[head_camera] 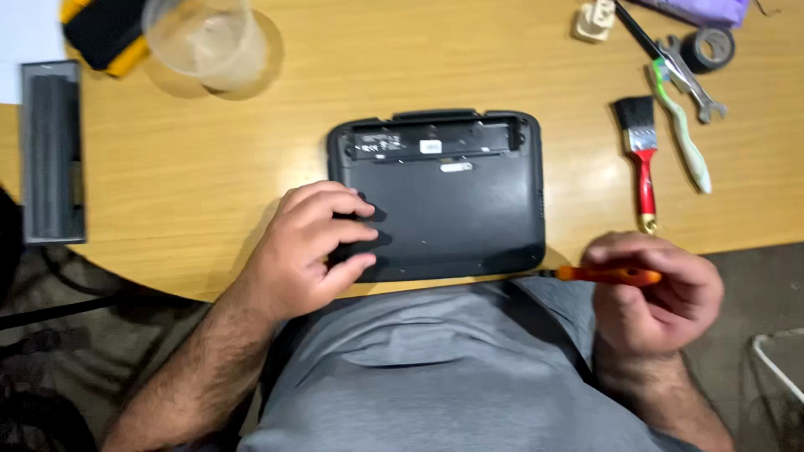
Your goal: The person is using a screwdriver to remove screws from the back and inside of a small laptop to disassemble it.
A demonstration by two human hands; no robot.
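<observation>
**Laptop, underside up, with both hands at its near edge**

The laptop (435,197) lies bottom-up on the table (209,184), its long axis running left to right and its open battery bay along the far edge. Your left hand (306,251) rests on the near-left corner, fingers (352,234) spread slightly apart and pressed flat on the casing, holding nothing. Your right hand (657,293) hovers just off the near-right corner, fingers curled tight around the orange handle of a screwdriver (607,274). The shaft points left, its tip at the laptop's near-right corner; whether it touches cannot be told. The left hand is the nearer to the laptop. Far right lie a brush (641,159), a wrench (691,79) and a tape roll (708,48); far left, a battery (52,151) and a clear cup (205,42).
</observation>
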